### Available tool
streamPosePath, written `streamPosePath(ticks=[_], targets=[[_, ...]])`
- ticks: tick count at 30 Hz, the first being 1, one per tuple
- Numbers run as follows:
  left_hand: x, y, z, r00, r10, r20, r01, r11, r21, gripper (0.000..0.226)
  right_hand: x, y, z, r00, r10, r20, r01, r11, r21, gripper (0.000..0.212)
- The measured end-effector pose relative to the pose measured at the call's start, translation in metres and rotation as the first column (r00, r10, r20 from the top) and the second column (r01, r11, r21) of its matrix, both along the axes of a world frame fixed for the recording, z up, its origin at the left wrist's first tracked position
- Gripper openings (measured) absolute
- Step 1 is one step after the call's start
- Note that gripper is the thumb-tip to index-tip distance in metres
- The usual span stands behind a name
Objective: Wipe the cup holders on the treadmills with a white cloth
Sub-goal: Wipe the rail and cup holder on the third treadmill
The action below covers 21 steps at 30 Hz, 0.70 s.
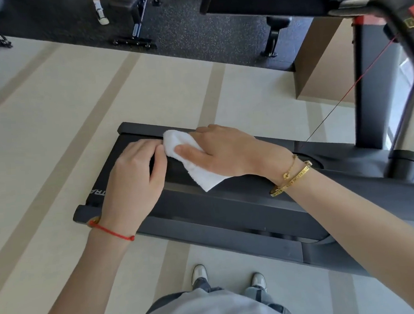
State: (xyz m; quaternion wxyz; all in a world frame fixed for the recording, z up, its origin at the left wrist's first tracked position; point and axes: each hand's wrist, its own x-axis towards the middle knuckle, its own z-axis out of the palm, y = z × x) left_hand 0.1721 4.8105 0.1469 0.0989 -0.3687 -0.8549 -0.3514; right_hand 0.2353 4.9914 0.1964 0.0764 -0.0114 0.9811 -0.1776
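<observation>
Here, a small white terry cloth (pixel 194 162) sits at the centre of the frame, above the black deck of a dark grey treadmill (pixel 229 211) that runs from centre left to lower right. The right hand (pixel 222 150) grips the cloth: thumb laid across its top, fingers (pixel 205 130) curled over its far edge, one corner hanging free below the palm. The left hand (pixel 133 171) sits just beside it at centre left, fingers held together and bent, tips touching the cloth's left edge. A red string bracelet (pixel 110 232) circles the left wrist; two gold bracelets (pixel 291 175) circle the right. The treadmill's black upright (pixel 372 84) rises at upper right. Cup holders cannot be made out. Two grey shoes (pixel 229 278) stand on the pale striped floor (pixel 51 118) at bottom centre.
</observation>
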Motion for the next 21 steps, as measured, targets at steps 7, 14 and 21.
streamPosePath(ticks=[7, 14, 21], targets=[[-0.004, -0.005, 0.001, 0.998, -0.050, 0.027, 0.051, 0.999, -0.020, 0.036, 0.041, -0.004, -0.007, 0.958, 0.042, -0.283, 0.070, 0.924, 0.377, 0.064], [-0.004, -0.001, 0.001, 0.994, -0.107, -0.037, 0.108, 0.994, 0.003, 0.030, 0.041, -0.014, -0.021, 0.867, -0.053, -0.495, 0.282, 0.871, 0.401, 0.061], [0.016, 0.027, 0.006, 0.966, -0.205, -0.156, 0.212, 0.977, 0.030, 0.029, 0.080, -0.013, -0.030, 0.752, -0.085, -0.654, 0.448, 0.794, 0.411, 0.054]])
